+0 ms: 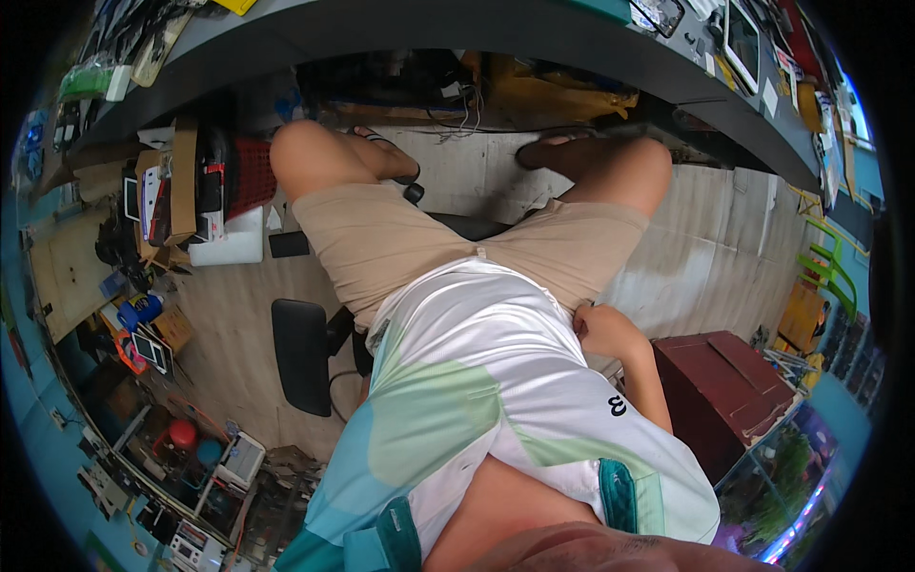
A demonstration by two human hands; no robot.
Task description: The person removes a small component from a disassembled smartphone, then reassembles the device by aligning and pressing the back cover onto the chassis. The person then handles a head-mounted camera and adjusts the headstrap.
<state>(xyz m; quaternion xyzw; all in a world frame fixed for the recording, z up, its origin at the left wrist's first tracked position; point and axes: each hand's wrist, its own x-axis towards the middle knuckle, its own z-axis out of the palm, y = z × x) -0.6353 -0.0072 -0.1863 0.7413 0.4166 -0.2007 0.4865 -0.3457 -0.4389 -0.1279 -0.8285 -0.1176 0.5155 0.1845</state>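
My right hand [608, 330] rests at the side of my beige shorts [367, 234], by the hip, next to the hem of my white and green shirt [477, 315]. Its fingers are curled against the cloth at the pocket area. Their tips are hidden, and I cannot tell whether they hold anything. My left hand is out of sight; only a sliver of skin shows between the shirt and the black chair armrest [301, 357]. I sit with knees apart, facing the curved grey desk [457, 29].
Phones and tools crowd the desk's right end. A red basket [251, 174] and cardboard boxes [183, 181] stand at the left by a white foam block [229, 238]. Close behind my right arm is a dark red cabinet [720, 386]. A green chair [831, 272] stands farther right.
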